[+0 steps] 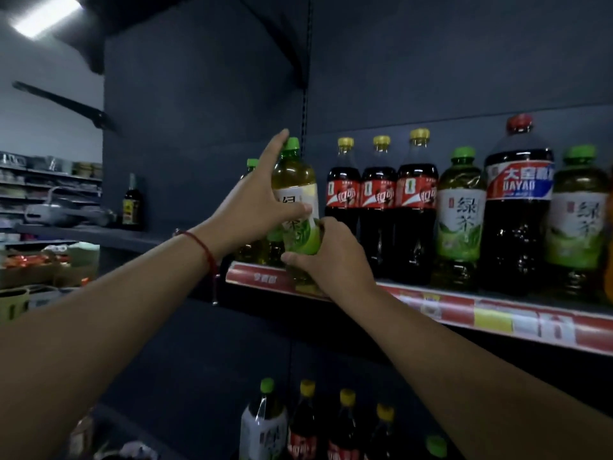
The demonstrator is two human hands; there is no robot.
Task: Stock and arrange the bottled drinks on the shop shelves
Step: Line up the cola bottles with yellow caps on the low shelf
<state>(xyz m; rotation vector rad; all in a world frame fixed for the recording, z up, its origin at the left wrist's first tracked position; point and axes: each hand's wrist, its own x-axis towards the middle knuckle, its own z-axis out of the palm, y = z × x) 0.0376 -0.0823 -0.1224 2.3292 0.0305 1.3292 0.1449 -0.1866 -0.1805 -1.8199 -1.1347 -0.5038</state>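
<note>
At the left end of the upper shelf [431, 302], my left hand [255, 207] reaches up with fingers spread, forefinger by the cap and thumb pressed across the label of a green tea bottle [293, 180]. My right hand [328, 250] curls round the same bottle low down, at the green band of its label. The bottle's base sits at the shelf's front lip, tilted slightly, just left of three cola bottles [378, 207]. Another green-capped bottle [252, 164] stands behind it. I judge the risk is tipping: if I let go before the base is fully flat, it could topple off the edge onto the lower bottles [311, 423], or knock the colas.
</note>
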